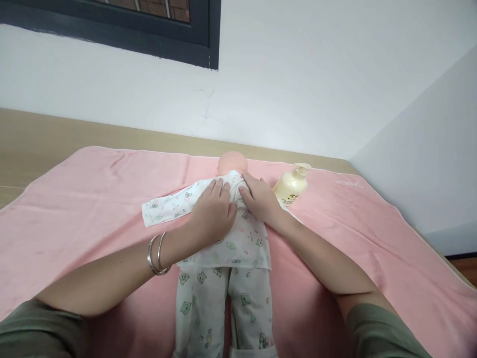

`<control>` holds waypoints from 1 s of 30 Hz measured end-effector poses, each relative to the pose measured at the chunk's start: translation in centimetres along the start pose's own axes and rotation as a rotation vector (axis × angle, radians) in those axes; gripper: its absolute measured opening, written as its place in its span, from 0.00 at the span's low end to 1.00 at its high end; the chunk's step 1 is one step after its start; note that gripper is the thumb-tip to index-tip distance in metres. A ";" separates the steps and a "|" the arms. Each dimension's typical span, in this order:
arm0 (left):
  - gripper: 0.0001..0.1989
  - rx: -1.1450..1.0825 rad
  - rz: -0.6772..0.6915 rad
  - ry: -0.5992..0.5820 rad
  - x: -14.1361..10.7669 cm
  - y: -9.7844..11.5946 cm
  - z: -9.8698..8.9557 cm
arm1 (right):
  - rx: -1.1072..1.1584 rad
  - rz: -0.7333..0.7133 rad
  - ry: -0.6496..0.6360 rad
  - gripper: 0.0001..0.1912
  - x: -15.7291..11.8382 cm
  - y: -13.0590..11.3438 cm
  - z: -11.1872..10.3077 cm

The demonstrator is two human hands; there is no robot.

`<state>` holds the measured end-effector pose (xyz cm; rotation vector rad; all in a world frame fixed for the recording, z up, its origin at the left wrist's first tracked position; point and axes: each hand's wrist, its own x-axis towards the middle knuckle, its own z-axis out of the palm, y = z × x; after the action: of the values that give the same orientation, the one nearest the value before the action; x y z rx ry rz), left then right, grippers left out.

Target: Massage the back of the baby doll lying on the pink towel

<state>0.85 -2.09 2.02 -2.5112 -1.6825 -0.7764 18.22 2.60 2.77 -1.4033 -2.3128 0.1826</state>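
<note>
A baby doll lies on a pink cloth, its bald head (233, 163) pointing away from me. It wears a white printed top (242, 248) and matching trousers (249, 303). One long sleeve (167, 206) stretches out to the left. My left hand (214, 211) rests flat on the upper left of the top, fingers extended. On the other side of the chest, near the collar, my right hand (261, 196) lies with its fingers spread on the fabric. The sleeve on the right is mostly hidden behind my right hand and forearm.
A pale yellow pump bottle (291, 186) stands on the pink cloth (335, 238), just right of my right hand. The cloth covers a wooden surface (44, 134) that meets a white wall. A dark window frame is at the upper left.
</note>
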 end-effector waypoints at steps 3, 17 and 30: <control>0.16 -0.020 0.050 -0.071 1.7 -2.0 -0.1 | -0.062 -0.105 0.050 0.28 -1.9 -1.9 0.7; 0.23 0.056 -0.008 -0.013 0.9 -0.4 0.2 | -0.097 0.015 0.006 0.23 -0.3 -0.4 0.5; 0.18 -0.043 0.034 0.050 1.3 -0.4 0.1 | -0.020 0.100 -0.114 0.22 1.2 1.0 -0.1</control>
<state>0.87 -0.76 2.39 -2.5191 -1.6205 -0.8735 18.63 4.12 2.90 -1.5571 -2.3424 0.2760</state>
